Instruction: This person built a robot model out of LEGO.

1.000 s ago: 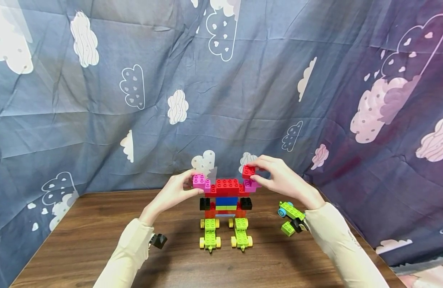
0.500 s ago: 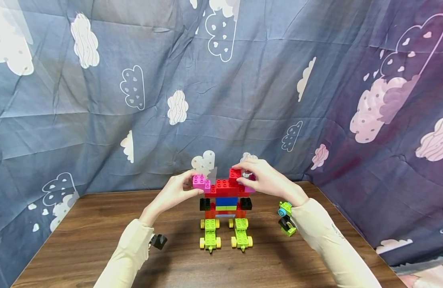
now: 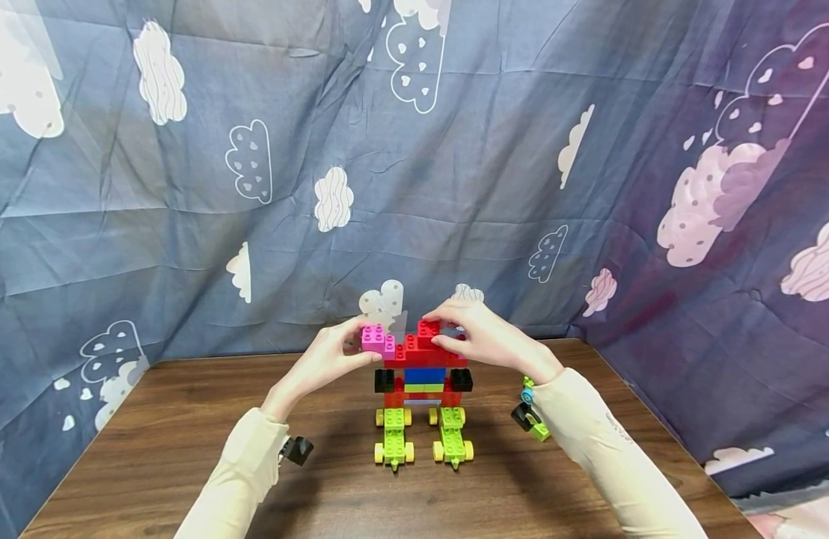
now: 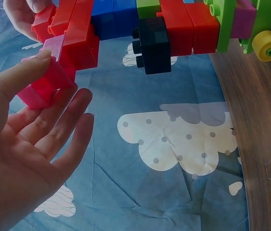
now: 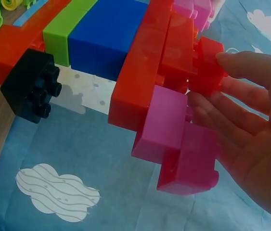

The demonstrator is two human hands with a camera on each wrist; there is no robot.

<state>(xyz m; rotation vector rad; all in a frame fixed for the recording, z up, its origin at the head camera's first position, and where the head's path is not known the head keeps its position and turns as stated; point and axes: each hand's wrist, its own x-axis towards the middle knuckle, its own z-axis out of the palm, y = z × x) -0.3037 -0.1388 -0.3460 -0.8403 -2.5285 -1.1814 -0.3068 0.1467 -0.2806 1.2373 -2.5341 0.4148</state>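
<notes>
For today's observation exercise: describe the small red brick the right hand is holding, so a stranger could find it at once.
On the wooden table stands a brick figure with green wheeled feet. The small red brick sits on top of its wide red bar, pinched by the right hand. It is the highest red piece, with pink bricks either side.

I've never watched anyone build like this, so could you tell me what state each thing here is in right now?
Block figure: upright on the table, on green wheeled feet.
Small red block: on the figure's top, pinched.
Right hand: pinches the small red block.
Left hand: holds the pink block at the figure's shoulder.
Green wheeled piece: on the table, partly hidden by the right sleeve.
</notes>
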